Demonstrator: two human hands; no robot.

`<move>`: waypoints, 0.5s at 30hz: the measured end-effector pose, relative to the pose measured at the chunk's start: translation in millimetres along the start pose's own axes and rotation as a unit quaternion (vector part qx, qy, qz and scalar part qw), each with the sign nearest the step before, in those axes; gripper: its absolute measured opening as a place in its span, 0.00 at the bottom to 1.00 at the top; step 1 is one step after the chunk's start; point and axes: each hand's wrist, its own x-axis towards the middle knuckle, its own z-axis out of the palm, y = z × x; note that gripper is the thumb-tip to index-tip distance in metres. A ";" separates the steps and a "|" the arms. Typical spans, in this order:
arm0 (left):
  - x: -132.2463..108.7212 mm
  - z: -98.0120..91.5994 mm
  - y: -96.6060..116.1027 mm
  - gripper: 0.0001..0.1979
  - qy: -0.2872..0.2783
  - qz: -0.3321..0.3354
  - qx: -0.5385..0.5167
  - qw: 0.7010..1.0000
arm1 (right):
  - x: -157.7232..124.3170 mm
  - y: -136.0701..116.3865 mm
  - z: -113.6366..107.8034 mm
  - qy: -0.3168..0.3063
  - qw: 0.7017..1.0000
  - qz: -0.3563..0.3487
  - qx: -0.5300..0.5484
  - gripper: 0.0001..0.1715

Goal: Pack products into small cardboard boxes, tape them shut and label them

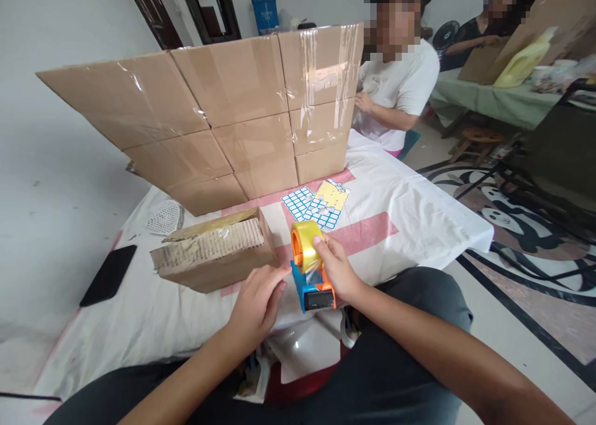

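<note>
In my right hand (338, 263) is a blue and orange tape dispenser (300, 285) with a roll of yellowish clear tape (306, 245) on it. My thumb rests against the side of the roll, and most of the other fingers are hidden behind it. My left hand (261, 294) is open, its index finger stretched out to the dispenser's blue edge, the thumb a little apart. Whether that fingertip presses on it, I cannot tell. Just beyond my left hand lies a brown cardboard box (228, 263) with a rough corrugated strip and tape on top.
A tall panel of taped cardboard (251, 127) stands across the cloth-covered table (419, 207). Printed brick-pattern paper pieces (321, 204) lie before it. To the left are a black phone-like slab (108, 276) and a white mesh piece (165, 217). A person in white (393, 95) sits behind the panel's right edge.
</note>
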 end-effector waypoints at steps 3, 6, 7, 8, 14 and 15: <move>-6.5 5.0 5.5 0.19 0.027 -0.030 -0.054 0.998 | 3.4 -0.1 2.6 0.031 0.999 -0.002 0.007 0.24; -8.0 8.7 14.9 0.20 0.047 -0.018 -0.039 0.998 | 5.2 1.0 2.5 0.052 0.998 -0.003 0.034 0.22; -7.1 9.8 18.3 0.20 0.048 -0.001 -0.024 0.999 | 5.1 1.2 2.2 0.053 0.998 -0.003 0.039 0.22; -5.5 10.8 21.6 0.19 0.048 0.018 -0.008 0.999 | 4.7 1.2 1.9 0.051 0.998 -0.003 0.041 0.22; 5.1 17.3 33.2 0.12 0.028 0.034 0.019 0.999 | 2.3 0.5 -0.7 0.045 0.999 -0.005 -0.019 0.22; 5.6 18.2 33.7 0.11 0.023 0.027 0.010 0.999 | 2.4 1.2 -1.4 0.047 0.998 -0.007 -0.032 0.22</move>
